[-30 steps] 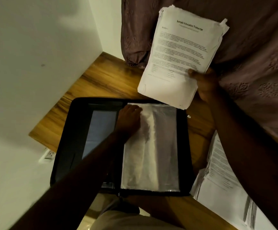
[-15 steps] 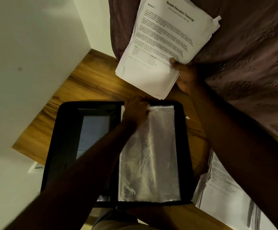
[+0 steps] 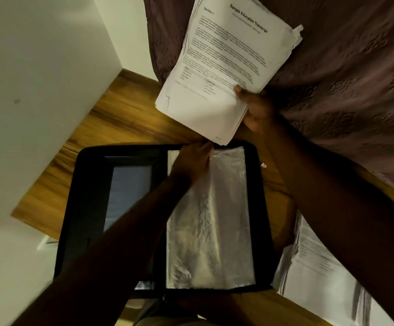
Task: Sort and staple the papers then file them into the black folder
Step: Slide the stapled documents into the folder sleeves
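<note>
The right hand [image 3: 257,111] is gripping a thick stack of white printed papers [image 3: 224,67], thumb on top. The left hand [image 3: 190,162] is touching the top edge of a clear plastic sleeve [image 3: 211,222]; whether it is pinching the sleeve cannot be told. The sleeve is lying inside the open black folder [image 3: 90,208] on the wooden table [image 3: 120,118].

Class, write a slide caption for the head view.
Right hand holds a paper stack by the open black folder; left hand touches the top of its plastic sleeve.
</note>
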Motion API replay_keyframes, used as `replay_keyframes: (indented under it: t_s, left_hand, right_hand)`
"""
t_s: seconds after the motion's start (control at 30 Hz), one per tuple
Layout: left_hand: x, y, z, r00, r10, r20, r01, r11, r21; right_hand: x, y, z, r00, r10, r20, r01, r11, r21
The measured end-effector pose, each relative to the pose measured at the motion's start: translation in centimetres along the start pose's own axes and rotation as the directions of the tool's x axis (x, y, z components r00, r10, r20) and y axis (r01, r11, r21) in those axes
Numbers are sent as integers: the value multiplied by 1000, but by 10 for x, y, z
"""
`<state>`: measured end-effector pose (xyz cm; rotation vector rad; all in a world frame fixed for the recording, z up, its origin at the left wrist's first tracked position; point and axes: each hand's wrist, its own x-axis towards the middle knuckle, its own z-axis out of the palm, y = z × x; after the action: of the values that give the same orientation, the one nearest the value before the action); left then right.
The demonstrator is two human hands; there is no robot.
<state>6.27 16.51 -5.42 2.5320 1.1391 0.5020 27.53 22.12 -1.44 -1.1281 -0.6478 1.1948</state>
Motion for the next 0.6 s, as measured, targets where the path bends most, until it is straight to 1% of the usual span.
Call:
replay_keyframes:
  t_s: [0.1,0.17,0.23,0.33,0.43,0.6]
  left_hand:
    - [0,5,-1,998,26,61,-26,1000,4]
    - [-1,7,-1,997,40,72,-41,999,9]
    - [-2,7,-1,997,47,59,-49,998,31]
    - [-5,5,0,1000,24,10,-24,998,61]
    - [-5,9,0,1000,-23,7,22,997,74]
    - [0,12,-2,999,-49,-7,50,990,131]
  right_hand:
    - [-2,9,3,998,49,-42,-49,999,2]
    - [-3,17,1,998,62,-20,-62,998,-1]
    - [-3,22,-2,998,61,14,-61,998,-12]
    - [-2,26,-5,996,89,-8,-90,996,-24]
    - [-2,29,-7,996,85,7,-84,995,-58]
    - [-2,31,-16,996,88,-3,-88,986,-143]
